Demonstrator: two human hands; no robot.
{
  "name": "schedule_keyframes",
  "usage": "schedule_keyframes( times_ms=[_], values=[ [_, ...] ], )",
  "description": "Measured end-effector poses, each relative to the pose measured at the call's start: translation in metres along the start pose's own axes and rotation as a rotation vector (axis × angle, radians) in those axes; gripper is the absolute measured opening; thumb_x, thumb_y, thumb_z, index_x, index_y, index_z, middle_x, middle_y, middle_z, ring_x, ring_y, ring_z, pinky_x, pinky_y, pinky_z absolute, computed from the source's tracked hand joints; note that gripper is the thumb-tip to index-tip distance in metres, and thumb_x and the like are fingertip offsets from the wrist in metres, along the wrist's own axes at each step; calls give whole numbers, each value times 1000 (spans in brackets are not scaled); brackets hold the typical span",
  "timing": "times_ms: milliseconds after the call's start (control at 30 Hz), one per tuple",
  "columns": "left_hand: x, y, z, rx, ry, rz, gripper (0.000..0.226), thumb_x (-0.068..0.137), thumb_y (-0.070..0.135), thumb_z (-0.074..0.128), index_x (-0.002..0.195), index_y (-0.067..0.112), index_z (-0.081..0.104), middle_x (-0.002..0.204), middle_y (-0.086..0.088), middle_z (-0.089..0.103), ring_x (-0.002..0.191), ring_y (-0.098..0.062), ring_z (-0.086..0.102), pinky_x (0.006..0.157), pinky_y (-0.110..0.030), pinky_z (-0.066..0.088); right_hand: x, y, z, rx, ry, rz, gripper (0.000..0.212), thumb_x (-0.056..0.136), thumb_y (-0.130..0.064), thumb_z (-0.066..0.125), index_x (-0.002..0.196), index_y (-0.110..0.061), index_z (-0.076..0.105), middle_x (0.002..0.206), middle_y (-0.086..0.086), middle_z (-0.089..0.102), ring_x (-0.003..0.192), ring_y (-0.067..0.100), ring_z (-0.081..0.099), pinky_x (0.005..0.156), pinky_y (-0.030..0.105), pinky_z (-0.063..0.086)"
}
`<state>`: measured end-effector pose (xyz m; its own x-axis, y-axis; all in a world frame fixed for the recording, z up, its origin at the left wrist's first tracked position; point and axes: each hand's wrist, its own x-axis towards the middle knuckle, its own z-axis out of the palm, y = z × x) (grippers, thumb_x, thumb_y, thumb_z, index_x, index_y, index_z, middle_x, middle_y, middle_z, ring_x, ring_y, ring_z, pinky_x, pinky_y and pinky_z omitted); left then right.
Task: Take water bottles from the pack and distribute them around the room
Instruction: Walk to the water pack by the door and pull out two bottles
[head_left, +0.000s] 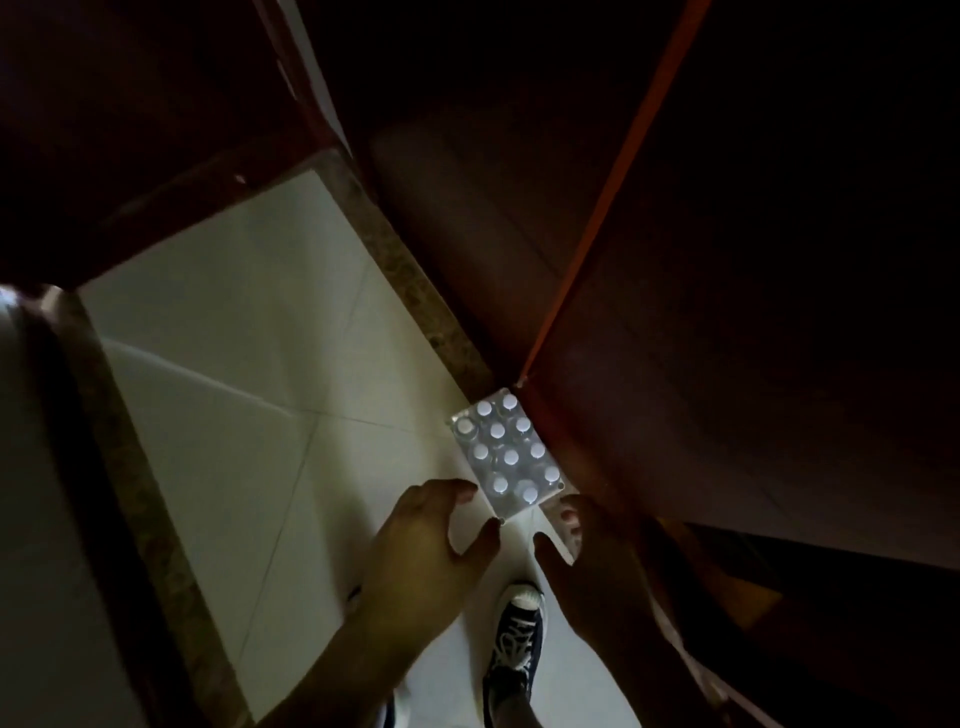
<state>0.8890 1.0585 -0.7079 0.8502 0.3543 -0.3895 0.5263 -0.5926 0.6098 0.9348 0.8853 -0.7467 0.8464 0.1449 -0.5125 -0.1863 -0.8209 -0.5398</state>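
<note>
- Both my hands hover low over the floor: left hand (426, 525) with fingers spread and loosely curved, touching nothing I can make out; right hand (576, 540) likewise spread, thumb apart, holding nothing.
- Just beyond the fingertips stands the clear shrink-wrapped pack of white-capped water bottles (506, 452), upright on the pale glossy tiled floor (249, 374).
- Dark reddish wooden furniture (727, 364) flanks the pack; speckled stone edging (410, 280) borders the tiles.
- My dark laced sneaker (514, 649) is below.
</note>
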Motion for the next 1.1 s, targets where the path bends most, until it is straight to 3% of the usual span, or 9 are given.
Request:
schedule_keyframes(
  times_ms=[167,367,467,567,700,800,933,1000,1100],
  values=[
    [97,-102,127,37,16,122,48,75,50,58,110,18,67,101,5,70,94,-14,67,74,-23,53,94,93,121,69,43,134,60,79,-33,73,133,-16,52,125,-1,60,117,18,57,100,37,47],
    [184,-231,298,129,-134,157,74,72,51,69,133,12,53,123,-1,65,111,-18,63,81,-19,45,200,207,255,116,160,253,67,73,-26,79,133,-15,52,129,3,58,119,25,54,97,38,45],
    [210,-277,362,116,-136,202,76,74,51,67,136,9,50,128,-6,62,115,-22,62,87,-27,54,231,248,305,193,233,223,67,71,-27,82,131,-20,52,124,-1,61,112,19,57,91,35,47],
    [232,-303,402,58,-84,232,72,73,50,67,128,6,57,120,-12,67,110,-26,65,89,-32,55,247,270,334,313,303,215,67,70,-28,84,128,-32,51,115,-10,66,101,8,60,81,29,50],
    [256,-306,420,-45,-47,207,74,56,39,90,118,10,62,111,-7,71,103,-25,66,85,-31,52,266,280,346,335,339,217,65,65,-34,88,121,-35,55,93,-19,69,86,-6,63,72,18,50],
    [255,-309,419,-66,-3,218,73,51,35,94,113,12,64,106,-6,72,98,-25,67,82,-33,55,275,274,350,309,290,243,64,64,-41,87,119,-37,55,91,-13,71,83,6,66,68,23,52],
    [248,-296,385,-50,18,258,68,51,39,92,109,17,64,101,0,73,92,-19,68,76,-22,48,263,250,332,303,293,243,60,62,-44,87,113,-34,59,76,-24,63,68,-8,58,58,2,37],
    [239,-275,352,-34,29,274,67,51,42,92,107,18,64,98,2,73,89,-17,68,75,-20,46,246,229,312,389,301,227,57,58,-41,88,108,-28,62,69,-24,65,71,-8,63,64,8,45],
    [216,-229,284,-45,39,276,69,53,50,88,109,18,64,98,5,73,89,-13,67,76,-26,53,216,184,266,520,278,158,56,55,-36,89,104,-25,64,81,-13,74,78,4,70,73,38,58]
  ],
)
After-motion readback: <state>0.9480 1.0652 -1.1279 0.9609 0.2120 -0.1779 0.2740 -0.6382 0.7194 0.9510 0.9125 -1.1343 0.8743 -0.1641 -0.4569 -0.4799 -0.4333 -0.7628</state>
